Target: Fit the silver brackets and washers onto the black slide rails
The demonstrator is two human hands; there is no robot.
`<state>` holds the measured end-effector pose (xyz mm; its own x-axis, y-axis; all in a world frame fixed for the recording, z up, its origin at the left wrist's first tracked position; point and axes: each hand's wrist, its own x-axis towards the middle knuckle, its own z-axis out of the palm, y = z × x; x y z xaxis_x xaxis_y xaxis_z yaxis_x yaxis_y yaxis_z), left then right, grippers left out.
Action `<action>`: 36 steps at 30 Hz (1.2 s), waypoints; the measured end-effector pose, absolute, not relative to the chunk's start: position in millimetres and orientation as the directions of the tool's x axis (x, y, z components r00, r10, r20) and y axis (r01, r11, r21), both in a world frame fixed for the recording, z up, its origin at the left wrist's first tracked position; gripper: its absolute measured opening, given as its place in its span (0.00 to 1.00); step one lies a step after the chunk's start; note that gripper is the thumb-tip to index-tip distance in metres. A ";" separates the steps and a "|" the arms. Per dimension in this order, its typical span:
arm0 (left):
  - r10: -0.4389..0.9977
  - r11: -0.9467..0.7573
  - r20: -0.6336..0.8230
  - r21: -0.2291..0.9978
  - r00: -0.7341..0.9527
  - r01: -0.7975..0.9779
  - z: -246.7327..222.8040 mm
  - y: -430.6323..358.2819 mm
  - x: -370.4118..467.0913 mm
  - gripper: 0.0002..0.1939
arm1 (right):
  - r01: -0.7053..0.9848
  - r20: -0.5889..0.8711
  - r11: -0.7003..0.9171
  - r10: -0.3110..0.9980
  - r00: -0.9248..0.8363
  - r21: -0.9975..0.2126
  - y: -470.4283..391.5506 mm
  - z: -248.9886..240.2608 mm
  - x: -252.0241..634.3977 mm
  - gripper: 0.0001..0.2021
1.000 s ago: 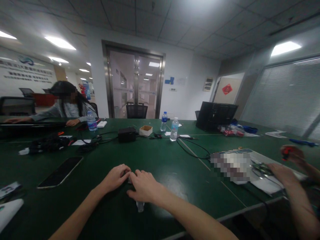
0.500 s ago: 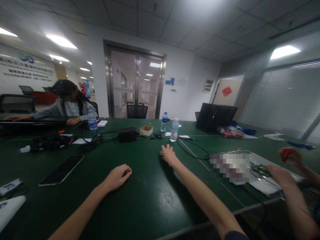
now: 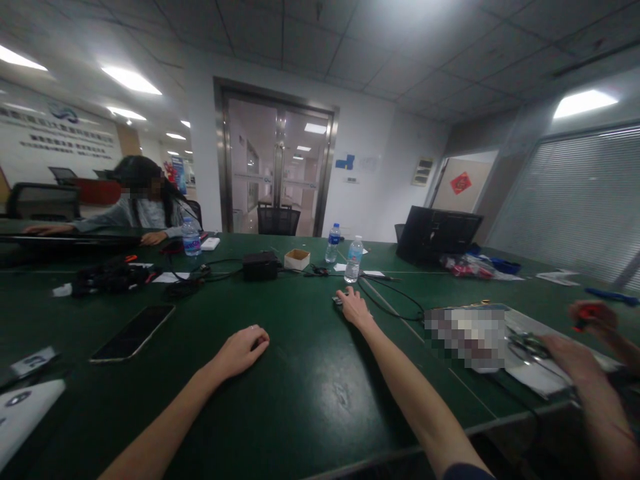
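Observation:
My right hand [image 3: 355,308] reaches forward over the green table [image 3: 300,413], near the foot of a clear water bottle [image 3: 353,260]. Its fingers are bent over a small grey object [image 3: 337,302], mostly hidden beneath them and too small to name. My left hand [image 3: 243,350] rests on the tabletop with its fingers curled in loosely; nothing shows in it. Left of it lies a dark-screened phone [image 3: 134,333].
Toward the back stand a black box-shaped adapter [image 3: 260,265] with cables, a small open carton [image 3: 297,259] and a second bottle [image 3: 333,243]. At right, a co-worker's hands [image 3: 575,353] are over a white board [image 3: 537,377]. A black monitor [image 3: 435,233] stands behind.
My right hand has shifted a little to the right along with the small grey object. My left hand stays resting on the table. The whole view has turned slightly left.

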<state>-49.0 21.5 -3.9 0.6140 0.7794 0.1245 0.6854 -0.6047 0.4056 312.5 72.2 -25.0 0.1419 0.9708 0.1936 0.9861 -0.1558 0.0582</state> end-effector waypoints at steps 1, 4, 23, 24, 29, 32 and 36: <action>0.781 -0.602 0.119 0.407 0.614 0.687 -3.9 21.5 -49.1 0.14 | 0.985 0.193 -0.162 0.970 0.147 0.063 73.7 -25.2 311.8 0.22; 0.788 -0.588 0.097 0.413 0.608 0.696 -3.1 21.0 -49.6 0.14 | 0.978 0.196 -0.197 0.964 0.181 0.069 81.4 -24.9 309.7 0.19; 0.800 -0.566 0.066 0.411 0.597 0.714 2.2 16.6 -46.5 0.13 | 0.959 0.149 -0.282 0.950 0.273 0.040 106.4 -30.2 320.3 0.17; 0.795 -0.575 0.073 0.405 0.602 0.711 1.7 17.0 -46.5 0.13 | 0.959 0.151 -0.280 0.950 0.272 0.038 106.0 -30.2 320.7 0.18; 0.794 -0.577 0.076 0.405 0.603 0.709 0.1 18.5 -47.4 0.13 | 0.963 0.143 -0.268 0.955 0.261 0.028 105.9 -29.2 325.0 0.19; 0.807 -0.553 0.055 0.421 0.588 0.719 0.4 18.3 -47.7 0.13 | 0.966 0.122 -0.257 0.960 0.252 0.026 108.4 -27.6 328.2 0.18; 0.801 -0.565 0.067 0.413 0.594 0.715 0.5 18.0 -47.0 0.13 | 0.968 0.101 -0.248 0.964 0.245 0.022 110.7 -26.8 331.2 0.18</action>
<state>-47.0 18.0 0.5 0.5945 0.8013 0.0675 0.7145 -0.5649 0.4127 331.2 110.7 -26.8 0.2447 0.9643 0.1015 0.9685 -0.2481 0.0220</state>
